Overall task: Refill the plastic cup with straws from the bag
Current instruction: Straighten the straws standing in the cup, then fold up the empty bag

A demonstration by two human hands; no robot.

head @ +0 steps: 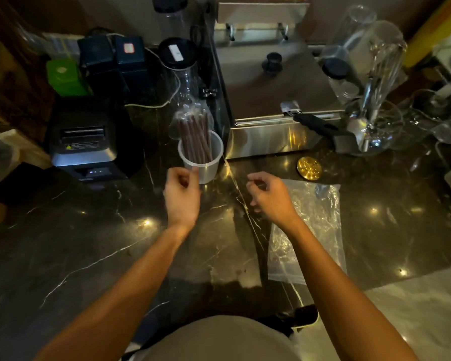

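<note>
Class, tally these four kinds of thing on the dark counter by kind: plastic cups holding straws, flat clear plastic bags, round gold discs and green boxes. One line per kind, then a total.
Plastic cup holding straws: 1
Clear plastic bag, lying flat: 1
Gold disc: 1
Green box: 1
Total: 4

i can't read any text here; the printer (83, 142) carries a warning sticker (82, 146) with a triangle sign, its words too blurred.
</note>
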